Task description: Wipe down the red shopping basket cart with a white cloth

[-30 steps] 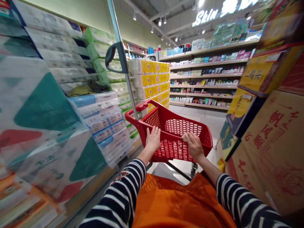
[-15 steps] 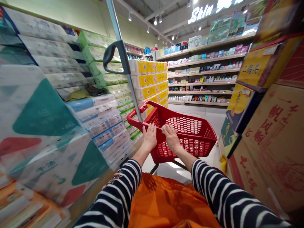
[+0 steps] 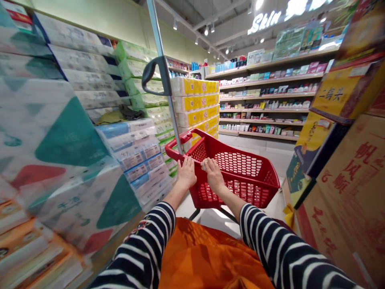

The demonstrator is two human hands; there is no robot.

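Observation:
A red plastic shopping cart [image 3: 252, 184] with a perforated basket stands in front of me, its inside seen as bare red plastic. My left hand [image 3: 186, 172] is closed over its near rim, fingers curled on the edge beside the base of a metal pole [image 3: 173, 116]. Just to the right, my right hand [image 3: 213, 172] grips the same rim, and a small pale bit shows by its thumb that I cannot make out. On the pole, above the cart, sits a dark grey loop handle [image 3: 156, 76], touched by neither hand.
Stacked tissue packs [image 3: 72, 132] line the left side, with yellow-and-white packs [image 3: 198, 100] beyond the cart. Cardboard boxes [image 3: 355, 176] rise close on the right. Past the cart the pale floor [image 3: 258, 142] runs to cosmetics shelves [image 3: 270, 96].
The view has turned slightly left, so shelves, packs and boxes sit further right in it. Both hands stay on the cart's rim.

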